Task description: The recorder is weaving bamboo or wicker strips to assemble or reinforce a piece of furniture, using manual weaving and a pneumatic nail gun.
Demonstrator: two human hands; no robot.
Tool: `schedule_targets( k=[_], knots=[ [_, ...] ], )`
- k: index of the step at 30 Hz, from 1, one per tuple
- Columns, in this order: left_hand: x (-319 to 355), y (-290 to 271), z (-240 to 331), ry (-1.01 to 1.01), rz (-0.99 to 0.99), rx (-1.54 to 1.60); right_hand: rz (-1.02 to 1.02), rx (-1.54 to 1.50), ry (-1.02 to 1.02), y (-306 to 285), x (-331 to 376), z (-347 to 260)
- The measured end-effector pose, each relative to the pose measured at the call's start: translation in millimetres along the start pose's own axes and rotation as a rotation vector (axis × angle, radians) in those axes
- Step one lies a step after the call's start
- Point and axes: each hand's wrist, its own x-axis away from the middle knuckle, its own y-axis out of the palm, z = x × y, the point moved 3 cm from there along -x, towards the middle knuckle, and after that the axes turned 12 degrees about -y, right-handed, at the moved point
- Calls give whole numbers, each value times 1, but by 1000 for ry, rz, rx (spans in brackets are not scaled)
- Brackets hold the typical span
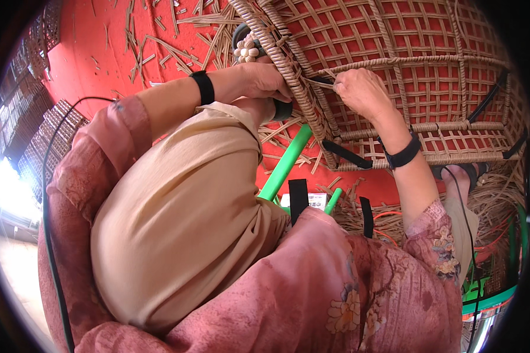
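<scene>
A large brown wicker piece with an open lattice weave leans across the upper right. Its thick wrapped rim runs down toward my knees. On the outer side of that rim, my left hand is closed against it, the fingertips partly hidden by the edge. My right hand is inside the rim, over the lattice, with the fingers pinched on a thin wicker strand. The strand stretches from the rim to those fingers. Black bands wrap both my wrists.
Loose wicker offcuts litter the red floor covering. Green metal bars stand between my legs. More woven pieces are stacked at the far left. A heap of strands lies at the right, and a black cable runs along my left arm.
</scene>
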Motion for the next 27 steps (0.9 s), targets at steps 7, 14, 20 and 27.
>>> schedule_targets(
  k=[7,14,20,27],
  knots=[
    [-11,8,-7,-106,45,-147,-3,-128,-55,1,2,6],
    [-10,20,0,35,174,-266,-43,-117,-24,8,6,5],
    [-1,30,3,57,267,-212,-40,-89,-30,11,5,4],
    [-3,35,9,-11,268,-193,-74,-44,-7,10,0,10]
  ],
)
